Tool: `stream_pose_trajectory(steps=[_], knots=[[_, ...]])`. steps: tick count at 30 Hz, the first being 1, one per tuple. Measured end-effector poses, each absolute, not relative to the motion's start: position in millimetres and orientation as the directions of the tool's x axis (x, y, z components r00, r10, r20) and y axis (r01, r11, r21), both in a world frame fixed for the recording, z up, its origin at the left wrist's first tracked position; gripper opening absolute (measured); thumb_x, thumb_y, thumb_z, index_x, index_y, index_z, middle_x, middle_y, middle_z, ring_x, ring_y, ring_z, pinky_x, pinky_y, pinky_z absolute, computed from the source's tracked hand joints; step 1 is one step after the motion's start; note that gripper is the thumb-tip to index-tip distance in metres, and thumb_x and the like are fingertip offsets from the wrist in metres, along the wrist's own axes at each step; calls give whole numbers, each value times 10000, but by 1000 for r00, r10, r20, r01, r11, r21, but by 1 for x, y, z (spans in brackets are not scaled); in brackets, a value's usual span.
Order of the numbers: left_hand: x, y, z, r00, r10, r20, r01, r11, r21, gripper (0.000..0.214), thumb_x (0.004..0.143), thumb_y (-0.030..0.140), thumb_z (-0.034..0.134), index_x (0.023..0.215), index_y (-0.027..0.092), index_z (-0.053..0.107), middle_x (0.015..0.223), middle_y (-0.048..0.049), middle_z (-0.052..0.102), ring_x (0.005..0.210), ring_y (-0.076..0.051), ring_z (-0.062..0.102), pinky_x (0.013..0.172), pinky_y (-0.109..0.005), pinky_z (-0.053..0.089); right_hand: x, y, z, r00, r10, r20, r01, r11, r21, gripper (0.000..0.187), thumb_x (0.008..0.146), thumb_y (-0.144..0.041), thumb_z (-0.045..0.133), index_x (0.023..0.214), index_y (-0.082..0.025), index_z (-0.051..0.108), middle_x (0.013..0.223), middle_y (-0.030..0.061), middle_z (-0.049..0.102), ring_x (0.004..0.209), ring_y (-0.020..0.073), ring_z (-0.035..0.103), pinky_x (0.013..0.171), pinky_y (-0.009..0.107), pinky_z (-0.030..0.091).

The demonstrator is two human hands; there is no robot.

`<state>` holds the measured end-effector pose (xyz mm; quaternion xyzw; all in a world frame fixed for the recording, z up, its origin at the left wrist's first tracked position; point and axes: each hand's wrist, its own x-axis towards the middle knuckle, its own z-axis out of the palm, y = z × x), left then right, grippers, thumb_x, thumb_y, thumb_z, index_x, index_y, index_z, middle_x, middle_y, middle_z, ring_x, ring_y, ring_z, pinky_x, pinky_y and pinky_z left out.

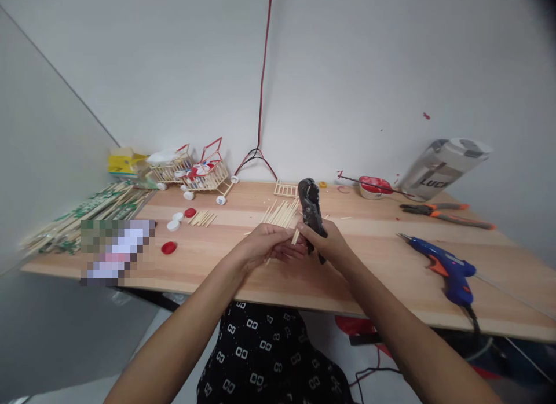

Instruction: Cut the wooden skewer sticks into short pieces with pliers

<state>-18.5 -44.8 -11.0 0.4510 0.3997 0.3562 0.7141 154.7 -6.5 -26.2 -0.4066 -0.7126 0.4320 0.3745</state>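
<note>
My left hand (266,245) is closed in a pinch on a thin wooden stick (295,236) over the middle of the wooden table (226,265). My right hand (326,242) grips the handles of black cutting pliers (310,210), whose head points up and away from me, right beside the stick's end. Both hands meet just in front of a loose pile of cut sticks (280,213).
A blue glue gun (447,268) lies at the right, orange-handled pliers (447,214) behind it. Stick-built carts (197,172), red and white bottle caps (176,224), a small stick frame (285,188), packs of chopsticks (82,213) and a red bowl (374,187) sit around.
</note>
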Motion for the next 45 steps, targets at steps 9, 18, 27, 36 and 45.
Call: stream_pose_trajectory(steps=[9,18,27,36,45], knots=[[-17,-50,-13,341,922,-183,-134,240,961,305,734,365,696,863,94,645,834,-131,720,711,-156,680,600,-231,469,158,-1,-28,-300,934,191,61,219,-974,352,801,-500,556,778,-151,599,614,-3,553,558,125,524,533,249,439],[-111,-54,-2,-187,982,-1,404,78,911,119,755,255,589,775,162,519,650,-32,680,559,-142,626,536,-234,455,171,6,-32,-223,972,72,-259,12,-966,375,747,-489,650,901,-147,635,690,7,543,586,124,540,540,265,480],[-206,-43,-3,-414,897,153,909,400,114,179,791,254,469,731,146,599,807,-147,673,810,-261,617,644,-289,391,168,3,-32,-243,967,77,-195,30,-980,341,748,-459,663,898,-154,637,671,6,547,582,126,533,509,250,461],[-202,-39,-8,-392,912,117,918,396,-10,271,844,260,397,864,103,617,906,-193,662,842,-264,599,647,-289,352,170,5,-30,-198,977,81,-206,39,-978,339,749,-447,669,893,-142,648,680,10,553,598,125,539,520,248,466],[-197,-48,-1,-428,878,215,900,435,12,349,881,355,357,868,122,617,874,-183,659,810,-291,599,602,-301,329,188,12,-19,-63,989,132,-314,106,-943,377,760,-421,657,1034,-161,642,617,-16,531,549,119,516,495,250,448]])
